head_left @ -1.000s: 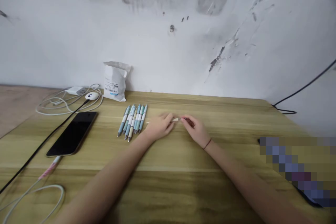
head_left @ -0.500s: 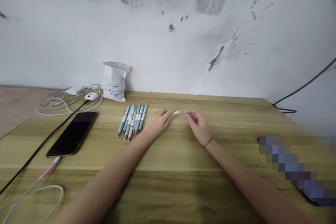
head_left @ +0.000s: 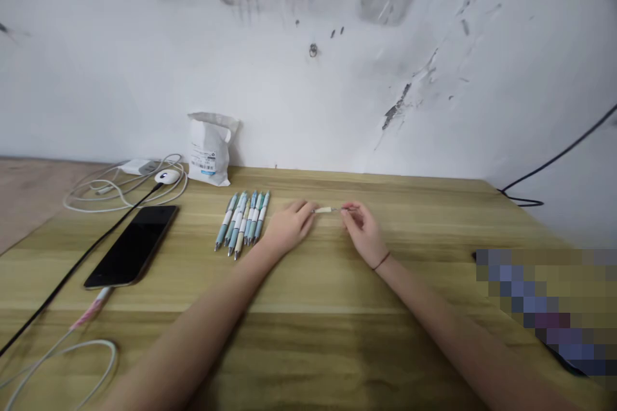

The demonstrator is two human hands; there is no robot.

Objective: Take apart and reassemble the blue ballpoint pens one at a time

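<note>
A short cream pen part (head_left: pixel 324 210) lies level between my two hands, with thin metallic bits at both of its ends. My left hand (head_left: pixel 290 226), palm down over the wooden table (head_left: pixel 308 347), pinches its left end. On the other side my right hand (head_left: pixel 360 226) has its thumb and forefinger pressed together on a thin piece, too small to name, at the cream part's right end. Several light blue, white and cream pens (head_left: pixel 243 221) lie side by side just left of my left hand.
A black phone (head_left: pixel 132 246) with a cable lies at the left. Behind it are a white charger (head_left: pixel 139 167), coiled cables and a white plastic package (head_left: pixel 209 149) by the wall. A pixelated item (head_left: pixel 544 308) is at the right edge.
The cream part now shows more of its length beside my left hand, and its right end has come to my right fingertips. The gap between them has closed.
</note>
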